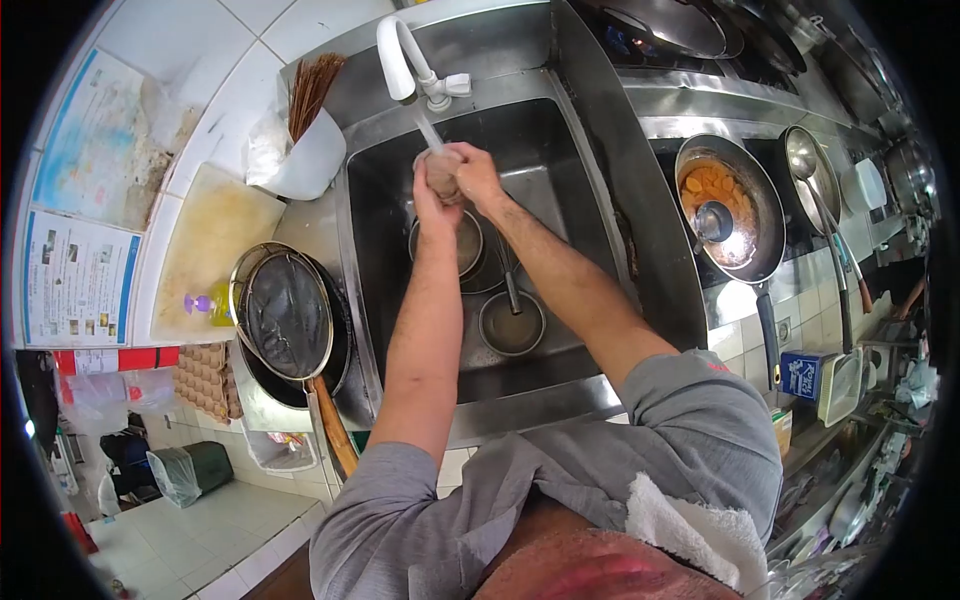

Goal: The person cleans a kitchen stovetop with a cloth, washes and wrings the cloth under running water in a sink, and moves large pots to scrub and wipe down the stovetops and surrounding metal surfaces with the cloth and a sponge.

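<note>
Water runs from the white faucet (pixel 397 60) onto a brownish, cloth-like item (pixel 441 176) held between both hands over the sink (pixel 585 215). My left hand (pixel 428 203) is closed round its left side, and my right hand (pixel 474 172) presses on it from the right with bent fingers. What the item is exactly cannot be made out. Below my hands, a round pot (pixel 468 246) stands in the basin, partly hidden by my left wrist. Nearer to me in the basin lies a small ladle-like pan (pixel 512 325) holding some liquid.
Left of the sink, a strainer (pixel 288 315) rests on a black pan, beside a cutting board (pixel 215 250) and a white container (pixel 312 160) with a twig brush. To the right, a frying pan (pixel 735 250) holds orange food and a ladle. An egg tray (pixel 207 382) is at the lower left.
</note>
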The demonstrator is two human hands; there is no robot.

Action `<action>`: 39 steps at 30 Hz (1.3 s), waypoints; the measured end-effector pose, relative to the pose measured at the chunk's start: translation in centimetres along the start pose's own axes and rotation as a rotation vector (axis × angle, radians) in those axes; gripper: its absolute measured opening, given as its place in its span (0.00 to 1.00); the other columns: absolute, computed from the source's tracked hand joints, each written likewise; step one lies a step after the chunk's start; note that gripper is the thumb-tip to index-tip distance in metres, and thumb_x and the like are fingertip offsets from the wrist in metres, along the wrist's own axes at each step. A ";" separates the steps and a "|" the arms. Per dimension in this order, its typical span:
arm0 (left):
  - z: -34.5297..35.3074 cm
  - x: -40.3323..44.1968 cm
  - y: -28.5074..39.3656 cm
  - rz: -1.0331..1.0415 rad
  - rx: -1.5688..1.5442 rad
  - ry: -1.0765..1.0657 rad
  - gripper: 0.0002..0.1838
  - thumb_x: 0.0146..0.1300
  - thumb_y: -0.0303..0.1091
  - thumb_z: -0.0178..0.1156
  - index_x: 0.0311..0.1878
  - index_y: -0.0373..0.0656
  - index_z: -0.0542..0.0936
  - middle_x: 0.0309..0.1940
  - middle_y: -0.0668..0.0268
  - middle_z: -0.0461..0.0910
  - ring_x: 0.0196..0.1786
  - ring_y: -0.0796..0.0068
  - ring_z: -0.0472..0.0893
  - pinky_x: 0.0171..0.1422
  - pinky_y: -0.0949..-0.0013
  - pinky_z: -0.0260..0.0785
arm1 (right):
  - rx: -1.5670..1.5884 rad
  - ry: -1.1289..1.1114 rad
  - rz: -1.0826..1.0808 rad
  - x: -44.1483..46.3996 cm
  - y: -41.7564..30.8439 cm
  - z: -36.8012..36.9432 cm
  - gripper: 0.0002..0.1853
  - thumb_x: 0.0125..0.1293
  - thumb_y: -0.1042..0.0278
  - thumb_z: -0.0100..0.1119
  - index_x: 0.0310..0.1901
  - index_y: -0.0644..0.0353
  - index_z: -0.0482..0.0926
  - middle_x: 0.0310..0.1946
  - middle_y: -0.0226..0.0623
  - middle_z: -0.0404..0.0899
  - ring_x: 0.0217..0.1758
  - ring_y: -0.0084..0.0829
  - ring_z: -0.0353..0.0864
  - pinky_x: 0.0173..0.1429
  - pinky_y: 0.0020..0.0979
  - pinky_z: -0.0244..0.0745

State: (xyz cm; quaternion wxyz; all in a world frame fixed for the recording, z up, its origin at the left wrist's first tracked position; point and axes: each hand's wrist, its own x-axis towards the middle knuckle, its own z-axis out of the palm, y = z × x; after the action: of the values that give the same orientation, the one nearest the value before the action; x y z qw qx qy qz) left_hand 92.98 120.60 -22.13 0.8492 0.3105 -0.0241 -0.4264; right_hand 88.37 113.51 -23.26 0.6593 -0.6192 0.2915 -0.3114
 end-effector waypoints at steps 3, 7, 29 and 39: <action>0.3 1.1 0.7 0.227 0.286 0.192 0.13 0.57 0.37 0.62 0.43 0.43 0.74 0.37 0.63 0.78 0.36 0.68 0.80 0.41 0.65 0.73 | 0.311 0.069 0.347 -1.1 -2.4 -2.1 0.19 0.65 0.57 0.53 0.50 0.62 0.75 0.40 0.39 0.79 0.43 0.32 0.78 0.53 0.35 0.71; 2.3 -1.0 0.4 0.407 0.957 0.061 0.16 0.45 0.36 0.71 0.23 0.37 0.74 0.35 0.62 0.76 0.35 0.73 0.75 0.38 0.69 0.67 | 0.860 -0.055 0.703 -0.5 -3.6 -2.4 0.25 0.67 0.46 0.46 0.52 0.62 0.71 0.48 0.43 0.76 0.52 0.38 0.75 0.60 0.39 0.67; -1.5 1.6 2.0 -0.064 0.721 -0.155 0.42 0.51 0.28 0.65 0.66 0.29 0.53 0.43 0.55 0.78 0.44 0.66 0.79 0.46 0.69 0.73 | 0.376 -0.885 0.622 0.3 -0.2 -3.3 0.19 0.49 0.69 0.65 0.45 0.54 0.74 0.43 0.38 0.77 0.45 0.34 0.76 0.41 0.41 0.72; -1.9 3.5 0.6 0.149 1.388 0.020 0.29 0.48 0.35 0.66 0.53 0.31 0.70 0.39 0.49 0.79 0.43 0.55 0.80 0.50 0.62 0.71 | -0.394 -0.036 -0.252 -1.6 6.1 1.7 0.21 0.52 0.65 0.61 0.49 0.59 0.71 0.44 0.49 0.77 0.49 0.43 0.77 0.49 0.44 0.72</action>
State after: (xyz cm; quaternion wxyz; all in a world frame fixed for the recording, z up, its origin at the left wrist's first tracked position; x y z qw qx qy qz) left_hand 96.28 119.24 -24.13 0.4816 0.7828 -0.3046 -0.2500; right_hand 88.96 116.09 -29.27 0.4867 -0.7729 0.2552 -0.3173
